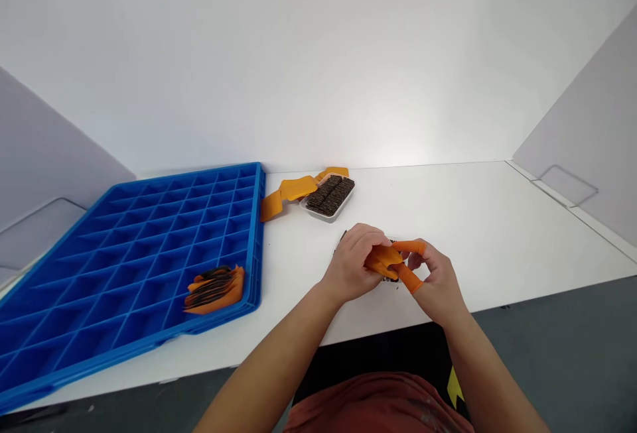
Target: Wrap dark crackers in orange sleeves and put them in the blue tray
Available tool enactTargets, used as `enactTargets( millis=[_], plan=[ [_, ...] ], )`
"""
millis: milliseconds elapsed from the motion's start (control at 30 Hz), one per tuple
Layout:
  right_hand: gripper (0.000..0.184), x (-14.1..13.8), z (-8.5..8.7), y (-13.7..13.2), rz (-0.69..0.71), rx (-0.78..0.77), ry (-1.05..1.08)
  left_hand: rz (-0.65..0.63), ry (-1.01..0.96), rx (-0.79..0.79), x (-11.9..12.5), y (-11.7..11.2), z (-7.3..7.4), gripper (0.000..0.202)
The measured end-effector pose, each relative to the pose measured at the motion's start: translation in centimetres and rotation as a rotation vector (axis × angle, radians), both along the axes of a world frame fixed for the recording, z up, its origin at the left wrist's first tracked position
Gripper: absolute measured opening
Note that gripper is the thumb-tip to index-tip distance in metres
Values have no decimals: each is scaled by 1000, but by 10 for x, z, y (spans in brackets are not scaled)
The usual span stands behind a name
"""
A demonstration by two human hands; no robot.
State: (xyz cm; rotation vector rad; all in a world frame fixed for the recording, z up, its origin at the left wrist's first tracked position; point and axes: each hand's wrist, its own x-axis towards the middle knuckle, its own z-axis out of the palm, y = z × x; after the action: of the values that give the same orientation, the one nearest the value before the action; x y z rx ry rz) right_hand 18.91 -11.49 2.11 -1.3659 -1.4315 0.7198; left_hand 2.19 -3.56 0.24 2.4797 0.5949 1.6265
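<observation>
My left hand (pixel 355 264) is wrapped round a folded, soft orange piece (pixel 382 262) that looks like a thin sheet or sleeve. From the right, my right hand (pixel 438 284) grips the same piece between thumb and forefinger, both covered with orange finger cots. Under my hands, a clear tray (pixel 336 245) with dark bits is mostly covered, so its contents are hard to make out. Left of my hands, several orange pieces with dark layers between them (pixel 215 289) stand bunched in the near right corner cell of the blue compartment tray (pixel 259 234).
A clear plastic tray (pixel 329 218) holds two rows of dark, thin pieces toward the back wall. Orange strips (pixel 298 187) lie beside and behind it, reaching the blue tray's edge. White walls enclose the white table (pixel 448 201) at the back and sides.
</observation>
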Motion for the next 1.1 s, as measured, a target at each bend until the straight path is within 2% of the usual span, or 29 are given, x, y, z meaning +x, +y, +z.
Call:
enactTargets(
  millis=[167,267,467,633,767,833,933,1100],
  plan=[
    [20,3,-3,0,16,62,12,-3,-41,-36,-2,7,-3,31],
    [22,12,-9,0,-34,98,42,13,-84,-73,-3,9,-3,30],
    [30,31,-29,3,-206,39,137,25,-131,-118,-4,11,-5,28],
    [31,33,-49,6,-198,4,157,101,-72,-186,-5,11,-9,26],
    [30,28,-61,2,-185,10,188,170,-75,-187,-5,13,-13,36],
    [27,24,-60,-3,-169,44,240,198,-95,-171,-5,15,-15,43],
    [24,19,-50,-13,-76,127,346,237,-136,-152,-5,19,-17,50],
    [40,15,-29,-28,180,248,459,284,-183,-150,-6,23,-20,52]
  ],
)
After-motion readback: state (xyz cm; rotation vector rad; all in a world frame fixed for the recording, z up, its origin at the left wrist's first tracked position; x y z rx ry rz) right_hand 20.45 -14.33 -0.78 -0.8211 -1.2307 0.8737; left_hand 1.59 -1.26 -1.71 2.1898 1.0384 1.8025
